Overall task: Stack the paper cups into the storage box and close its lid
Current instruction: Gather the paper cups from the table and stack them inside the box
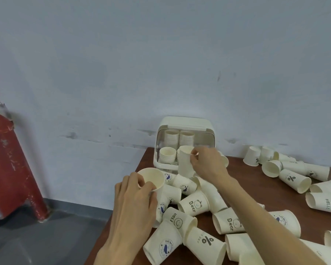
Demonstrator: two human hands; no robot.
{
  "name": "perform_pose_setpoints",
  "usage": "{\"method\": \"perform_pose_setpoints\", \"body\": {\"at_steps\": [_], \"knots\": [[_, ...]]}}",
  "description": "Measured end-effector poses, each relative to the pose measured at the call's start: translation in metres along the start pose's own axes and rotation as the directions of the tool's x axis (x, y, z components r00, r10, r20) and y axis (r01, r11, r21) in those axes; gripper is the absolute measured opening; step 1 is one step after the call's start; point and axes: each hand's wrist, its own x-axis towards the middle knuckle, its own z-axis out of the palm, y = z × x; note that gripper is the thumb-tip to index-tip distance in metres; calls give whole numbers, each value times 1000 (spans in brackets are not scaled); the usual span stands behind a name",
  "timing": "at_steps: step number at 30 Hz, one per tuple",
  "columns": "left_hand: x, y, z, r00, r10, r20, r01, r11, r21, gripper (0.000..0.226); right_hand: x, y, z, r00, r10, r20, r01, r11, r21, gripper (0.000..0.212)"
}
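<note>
From the head view, a brown table (237,163) fills the lower right of the frame, set against a pale wall (161,54). A red pipe (13,169) runs down the left edge to a grey floor (36,241). Loose paper cups (195,204) lie tumbled across the table, crowding the space just in front of the storage box (185,125) at centre. The box has its lid raised, and stacked cups (167,154) stand inside it. The right hand (204,161) pinches the rim of an upright cup (185,161) with curled fingers, at the box's open front. The left hand (134,203), lower centre, wraps its grip round another cup (151,178), mouth upward.
</note>
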Motion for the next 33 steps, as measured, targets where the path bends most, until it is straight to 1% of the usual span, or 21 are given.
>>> {"method": "perform_pose_setpoints", "body": {"at_steps": [4, 8, 11, 15, 17, 19, 22, 26, 28, 33], "knots": [[22, 5, 17, 999, 34, 7, -34, 999, -30, 16, 52, 15, 8, 998, 44, -40, -46, 997, -58, 21], [44, 3, 33, 999, 35, 10, -35, 999, -41, 16, 86, 20, 13, 995, 66, -81, -71, 996, -59, 22], [61, -1, 45, 999, 51, 13, -51, 998, -30, 17, 100, 20, 23, 995, 86, -53, -89, 994, -69, 23], [85, -7, 61, 998, 57, 6, -57, 998, -21, 15, 111, 21, 40, 994, 111, 24, -108, 987, -116, 26], [95, -8, 69, 999, 54, 5, -54, 998, -18, 14, 110, 20, 46, 992, 103, 66, -93, 986, -141, 27], [104, -8, 76, 999, 53, 6, -52, 998, -28, 12, 106, 20, 53, 993, 75, 89, -55, 977, -207, 27], [115, -6, 87, 999, 51, 4, -51, 998, -31, 11, 101, 18, 59, 997, 10, 81, 15, 955, -296, 26], [132, -5, 101, 999, 38, 23, -37, 999, -20, 9, 99, 18, 61, 997, -28, 73, 54, 926, -374, 25], [142, -6, 109, 1000, 25, 18, -25, 1000, -6, 11, 98, 20, 63, 994, -31, 101, 68, 919, -388, 24], [165, -11, 129, 999, 4, -35, -3, 1000, 11, 13, 96, 31, 74, 983, 1, 184, 67, 930, -362, 20]]}}
